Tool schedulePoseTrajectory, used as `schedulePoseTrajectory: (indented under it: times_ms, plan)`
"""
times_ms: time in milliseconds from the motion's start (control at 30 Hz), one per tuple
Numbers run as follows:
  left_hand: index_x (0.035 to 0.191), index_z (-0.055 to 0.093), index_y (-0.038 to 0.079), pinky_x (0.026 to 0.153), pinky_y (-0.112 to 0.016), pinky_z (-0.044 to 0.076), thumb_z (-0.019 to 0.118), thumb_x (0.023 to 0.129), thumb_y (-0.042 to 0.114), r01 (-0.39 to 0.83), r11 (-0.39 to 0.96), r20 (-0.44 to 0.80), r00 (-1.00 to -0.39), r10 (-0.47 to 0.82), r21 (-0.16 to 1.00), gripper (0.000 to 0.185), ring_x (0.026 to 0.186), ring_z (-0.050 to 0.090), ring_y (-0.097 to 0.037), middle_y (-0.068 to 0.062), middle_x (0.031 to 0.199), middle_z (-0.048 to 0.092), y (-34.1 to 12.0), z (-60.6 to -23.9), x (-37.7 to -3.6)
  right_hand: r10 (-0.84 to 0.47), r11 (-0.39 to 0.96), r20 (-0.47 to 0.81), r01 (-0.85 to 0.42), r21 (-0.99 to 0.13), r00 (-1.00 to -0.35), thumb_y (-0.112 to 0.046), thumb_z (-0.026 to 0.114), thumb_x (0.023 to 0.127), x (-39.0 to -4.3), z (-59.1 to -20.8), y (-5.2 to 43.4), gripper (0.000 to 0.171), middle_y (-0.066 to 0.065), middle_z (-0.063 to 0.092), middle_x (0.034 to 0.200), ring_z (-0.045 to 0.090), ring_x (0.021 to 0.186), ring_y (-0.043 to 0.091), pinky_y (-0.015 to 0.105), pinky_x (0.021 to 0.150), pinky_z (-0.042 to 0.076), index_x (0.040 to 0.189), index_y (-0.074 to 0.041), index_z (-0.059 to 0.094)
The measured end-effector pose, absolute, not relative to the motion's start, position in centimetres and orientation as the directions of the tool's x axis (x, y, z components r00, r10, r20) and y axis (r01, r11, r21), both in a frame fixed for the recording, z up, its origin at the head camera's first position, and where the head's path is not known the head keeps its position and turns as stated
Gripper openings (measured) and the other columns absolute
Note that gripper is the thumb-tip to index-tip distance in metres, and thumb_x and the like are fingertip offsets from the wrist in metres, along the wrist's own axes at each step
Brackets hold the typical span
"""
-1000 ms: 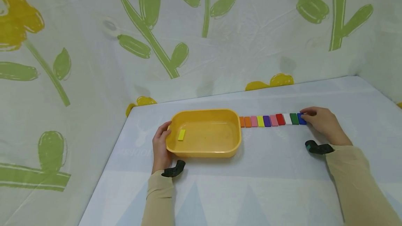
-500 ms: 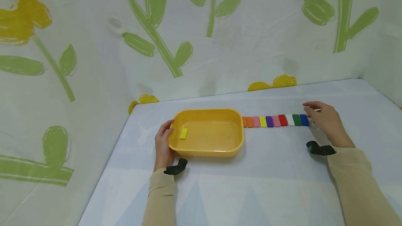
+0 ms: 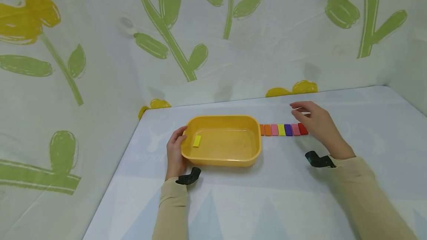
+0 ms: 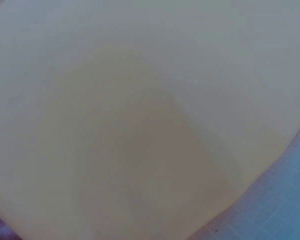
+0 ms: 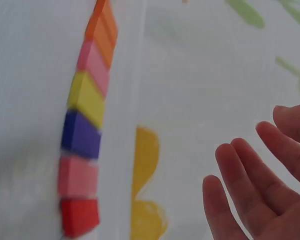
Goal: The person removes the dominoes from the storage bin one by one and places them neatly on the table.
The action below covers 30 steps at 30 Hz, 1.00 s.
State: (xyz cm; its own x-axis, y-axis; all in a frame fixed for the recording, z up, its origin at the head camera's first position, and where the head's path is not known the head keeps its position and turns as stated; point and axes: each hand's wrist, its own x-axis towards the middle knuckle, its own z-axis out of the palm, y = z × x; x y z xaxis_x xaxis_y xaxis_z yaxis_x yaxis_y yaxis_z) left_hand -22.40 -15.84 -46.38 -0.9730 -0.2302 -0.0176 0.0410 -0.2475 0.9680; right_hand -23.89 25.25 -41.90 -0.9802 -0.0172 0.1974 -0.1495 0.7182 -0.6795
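Two hands: left [image 3: 175,153] grip curled round tub [image 3: 221,160]; right [image 3: 317,123] grip open, empty.

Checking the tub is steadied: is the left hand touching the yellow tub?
Touching. The head view shows the left hand wrapped against the end wall of the yellow tub.

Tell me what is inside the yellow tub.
Inside the yellow tub lies one small yellow block near its left end, flat on the bare floor. The near wall hides a strip of that floor. The left hand holds the left rim.
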Motion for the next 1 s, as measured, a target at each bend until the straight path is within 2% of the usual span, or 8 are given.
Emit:
schedulePoseTrajectory:
  times_ms: [33,133,367,533,733,867,1000]
  plan:
    - [0.116,0.057,0.014,0.093,-0.024,0.039,0.048,0.087,0.016,0.04,-0.247,-0.019,-0.973,-0.231,0.968,0.03,0.112,0.046,-0.014,0.003,0.124,0.048,-15.9,-46.4,-22.4,-0.055,0.704,0.204,-0.183,-0.687,-0.977,-0.046,0.044,0.088,-23.0,-40.5,24.0,0.05,0.009,0.049,0.121,0.047,0.107,0.027,0.049,0.082,0.044,0.125,-0.013,0.048]
    - [0.116,0.057,0.014,0.092,-0.024,0.04,0.048,0.087,0.015,0.032,-0.246,-0.027,-0.972,-0.233,0.969,0.03,0.112,0.046,-0.013,0.004,0.124,0.048,-15.9,-46.5,-22.5,-0.139,0.675,0.225,-0.258,-0.692,-0.964,-0.042,0.047,0.088,-22.4,-39.1,21.8,0.047,0.011,0.049,0.12,0.048,0.105,0.027,0.049,0.086,0.042,0.123,-0.01,0.05]
    - [0.114,0.058,0.016,0.092,-0.023,0.039,0.048,0.087,0.015,0.03,-0.25,-0.032,-0.97,-0.242,0.968,0.029,0.112,0.047,-0.013,0.004,0.123,0.049,-16.0,-46.5,-22.6,-0.317,0.657,0.232,-0.389,-0.645,-0.92,-0.032,0.053,0.088,-22.8,-37.7,17.8,0.037,0.004,0.051,0.119,0.052,0.1,0.021,0.04,0.08,0.048,0.121,-0.015,0.052]
    - [0.113,0.059,0.015,0.093,-0.024,0.039,0.049,0.086,0.015,0.039,-0.263,-0.027,-0.97,-0.24,0.964,0.028,0.112,0.047,-0.014,0.003,0.122,0.05,-16.0,-46.4,-22.7,-0.476,0.64,0.15,-0.458,-0.617,-0.867,-0.032,0.054,0.087,-23.3,-36.4,15.1,0.038,-0.001,0.051,0.118,0.054,0.097,0.018,0.035,0.077,0.049,0.123,-0.019,0.051]
    - [0.112,0.059,0.014,0.092,-0.023,0.04,0.048,0.086,0.014,0.046,-0.262,-0.017,-0.972,-0.233,0.964,0.028,0.111,0.047,-0.014,0.003,0.122,0.05,-16.1,-46.5,-22.9,-0.599,0.65,0.077,-0.54,-0.535,-0.797,-0.03,0.056,0.086,-24.6,-35.4,11.6,0.036,-0.003,0.052,0.115,0.054,0.097,0.013,0.03,0.077,0.048,0.121,-0.018,0.053]
    - [0.111,0.06,0.014,0.092,-0.023,0.04,0.049,0.086,0.014,0.055,-0.255,-0.006,-0.973,-0.232,0.965,0.028,0.11,0.047,-0.014,0.003,0.122,0.05,-16.1,-46.6,-22.9,-0.675,0.634,0.008,-0.586,-0.504,-0.737,-0.023,0.056,0.087,-25.6,-35.6,9.6,0.036,-0.001,0.053,0.118,0.054,0.097,0.013,0.031,0.082,0.045,0.122,-0.014,0.053]
    - [0.11,0.061,0.016,0.092,-0.024,0.039,0.049,0.086,0.014,0.053,-0.258,-0.01,-0.971,-0.238,0.965,0.027,0.11,0.048,-0.014,0.003,0.121,0.051,-16.1,-46.7,-22.8,-0.702,0.65,-0.084,-0.589,-0.48,-0.707,-0.023,0.055,0.088,-26.4,-36.0,7.6,0.037,0.004,0.052,0.12,0.053,0.096,0.014,0.032,0.084,0.044,0.123,-0.011,0.053]
